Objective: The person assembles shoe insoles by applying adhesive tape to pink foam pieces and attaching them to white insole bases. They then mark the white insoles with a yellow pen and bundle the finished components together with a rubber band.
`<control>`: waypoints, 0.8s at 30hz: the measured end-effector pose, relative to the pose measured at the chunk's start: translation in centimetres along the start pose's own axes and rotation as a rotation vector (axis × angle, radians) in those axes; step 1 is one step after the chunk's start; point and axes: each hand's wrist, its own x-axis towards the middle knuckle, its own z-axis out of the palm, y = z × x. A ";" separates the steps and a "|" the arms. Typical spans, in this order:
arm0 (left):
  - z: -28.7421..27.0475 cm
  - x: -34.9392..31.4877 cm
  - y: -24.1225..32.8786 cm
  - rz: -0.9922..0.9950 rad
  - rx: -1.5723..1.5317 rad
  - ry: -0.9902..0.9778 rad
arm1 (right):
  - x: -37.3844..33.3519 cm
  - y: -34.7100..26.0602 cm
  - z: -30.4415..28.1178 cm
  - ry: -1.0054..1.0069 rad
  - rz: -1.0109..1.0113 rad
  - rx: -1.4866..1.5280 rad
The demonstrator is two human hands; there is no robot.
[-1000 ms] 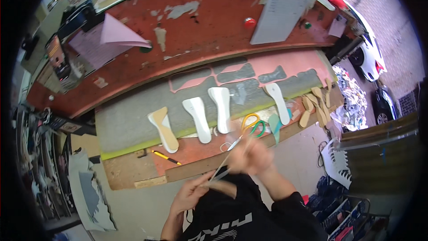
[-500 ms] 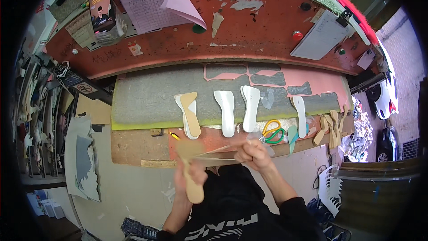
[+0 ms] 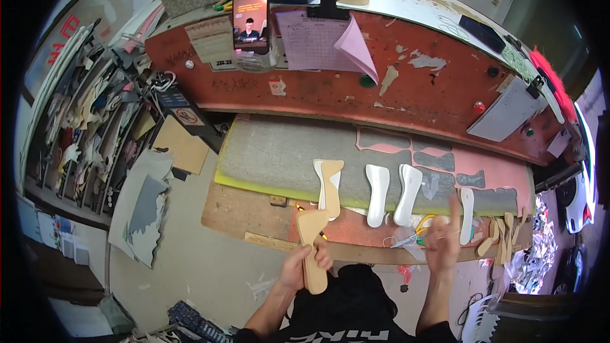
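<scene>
My left hand (image 3: 297, 268) is closed round the narrow middle of a tan insole (image 3: 312, 221), which looks layered, with its wide end pointing up. To the right, my right hand (image 3: 443, 248) is raised near the table's front edge, blurred. One finger stretches upward, and I see nothing held in it. On the table beyond my left hand, another tan insole (image 3: 332, 187) lies over a white one. White insoles (image 3: 377, 195) lie in the middle, with a stacked pair (image 3: 406, 195) beside them. A further white insole (image 3: 467, 216) lies just past my right hand.
Scissors (image 3: 401, 241) lie near the front edge, partly behind my right hand. Several narrow tan pieces (image 3: 505, 241) sit at the right end. Pink sheet with cutouts (image 3: 502, 168) covers the back right of the grey mat (image 3: 279, 152). A red panel (image 3: 305, 98) rises behind, with a phone (image 3: 251, 22).
The view has swung left, so the table appears farther right and lower. Thin strands stretched between my hands are no longer visible. My right hand has moved right, away from the tan insole.
</scene>
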 end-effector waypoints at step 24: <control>3.6 10.1 -9.3 -0.114 0.568 0.378 | -3.4 6.2 0.0 0.243 0.283 -0.243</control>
